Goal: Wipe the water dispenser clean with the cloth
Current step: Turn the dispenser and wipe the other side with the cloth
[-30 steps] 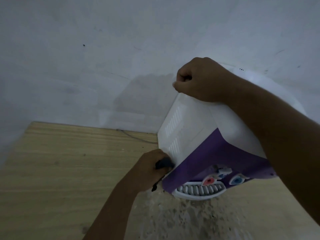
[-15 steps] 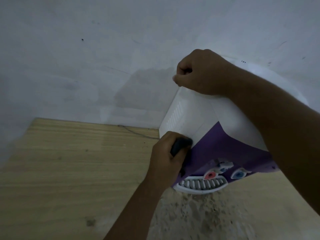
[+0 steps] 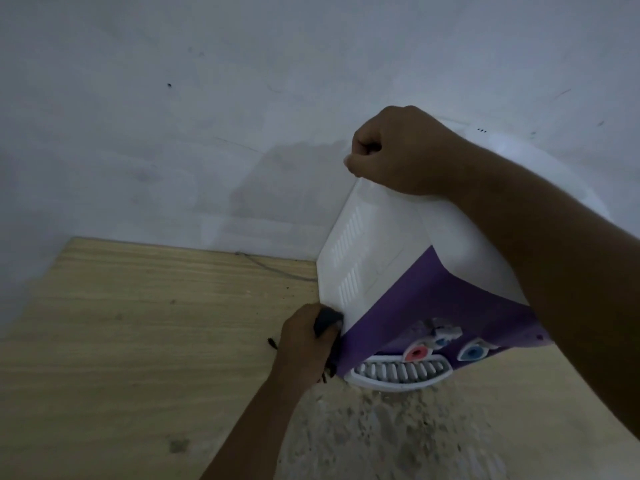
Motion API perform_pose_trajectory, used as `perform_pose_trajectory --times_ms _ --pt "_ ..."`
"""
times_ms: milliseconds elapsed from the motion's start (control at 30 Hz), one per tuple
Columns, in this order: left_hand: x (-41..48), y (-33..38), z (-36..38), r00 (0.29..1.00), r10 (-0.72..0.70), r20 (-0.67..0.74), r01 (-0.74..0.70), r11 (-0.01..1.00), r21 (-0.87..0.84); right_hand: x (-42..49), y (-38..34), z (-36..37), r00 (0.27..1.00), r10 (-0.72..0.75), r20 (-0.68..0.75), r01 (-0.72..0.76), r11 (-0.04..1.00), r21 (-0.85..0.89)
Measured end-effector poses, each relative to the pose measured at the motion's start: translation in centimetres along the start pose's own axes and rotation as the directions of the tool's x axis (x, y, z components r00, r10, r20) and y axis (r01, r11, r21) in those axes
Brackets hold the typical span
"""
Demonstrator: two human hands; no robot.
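The water dispenser [image 3: 398,244] stands on a wooden table [image 3: 138,323] close to a pale wall [image 3: 173,116], and it appears tilted toward the camera. Both hands are on it. The left hand [image 3: 304,344] grips a small dark cloth [image 3: 327,320], bunched between the curled fingers and the thumb. It presses the cloth on the low front corner of the white side panel, where the white meets the purple front. Just above this hand are the vent slots [image 3: 349,258]. To its right, low on the front, are a red tap [image 3: 417,353], a blue tap [image 3: 472,353] and the white drip tray [image 3: 401,372].

The right hand [image 3: 398,154] is at the top back corner, with the fingers curled tight. I cannot tell if they hook over the edge or only press down as a fist.

I judge the body to be a stiff plastic shell, smooth and a little slippery. It is probably light when no bottle is on it, so it can slide or tip under a hard push. The top edge under the right hand seems the good place to hold it steady. The taps and the tray look thin, so they are poor places for a grip. The cloth is soft and folds easily, so it can go into the slots.

A thin cable [image 3: 263,266] lies on the table beyond the left hand, near the wall.
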State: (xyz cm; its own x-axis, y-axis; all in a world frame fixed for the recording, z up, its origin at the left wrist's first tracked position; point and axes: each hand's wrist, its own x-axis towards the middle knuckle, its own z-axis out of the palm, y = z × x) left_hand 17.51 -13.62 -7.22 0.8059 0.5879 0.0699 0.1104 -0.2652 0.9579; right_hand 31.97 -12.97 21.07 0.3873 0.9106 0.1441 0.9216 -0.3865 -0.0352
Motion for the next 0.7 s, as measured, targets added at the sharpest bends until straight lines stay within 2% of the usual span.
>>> perform_pose_trajectory --times_ms 100,200,300,367,500,600,700 --pt "-0.9 0.3 1.0 0.992 -0.068 -0.103 0.057 0.993 -0.106 0.0 0.0 0.1 1.0 0.001 0.002 -0.001 1.0 -0.003" --pt "-1.5 -0.2 1.2 0.991 -0.106 -0.083 0.107 0.994 0.014 0.1 0.0 0.2 1.0 0.002 -0.004 -0.002 1.0 -0.018" --pt "-1.0 -0.3 0.8 0.974 -0.228 -0.013 0.228 0.964 0.135 0.1 0.1 0.2 1.0 0.001 -0.011 -0.002 1.0 -0.025" --pt "-0.4 0.3 0.9 0.953 -0.302 -0.015 0.297 0.928 0.226 0.1 0.2 0.3 1.0 0.005 -0.017 -0.006 1.0 -0.026" --pt "-0.7 0.9 1.0 0.908 -0.419 -0.009 0.405 0.872 0.275 0.2 0.2 0.4 1.0 0.022 -0.008 -0.022 1.0 -0.015" --pt "-2.2 1.0 0.9 0.878 -0.476 0.041 0.457 0.862 0.219 0.1 0.1 0.3 1.0 0.021 0.003 -0.021 1.0 -0.022" --pt "-3.8 2.3 1.0 0.887 -0.462 0.03 0.462 0.887 0.008 0.1 -0.1 0.3 1.0 -0.002 -0.003 0.001 0.999 -0.052"
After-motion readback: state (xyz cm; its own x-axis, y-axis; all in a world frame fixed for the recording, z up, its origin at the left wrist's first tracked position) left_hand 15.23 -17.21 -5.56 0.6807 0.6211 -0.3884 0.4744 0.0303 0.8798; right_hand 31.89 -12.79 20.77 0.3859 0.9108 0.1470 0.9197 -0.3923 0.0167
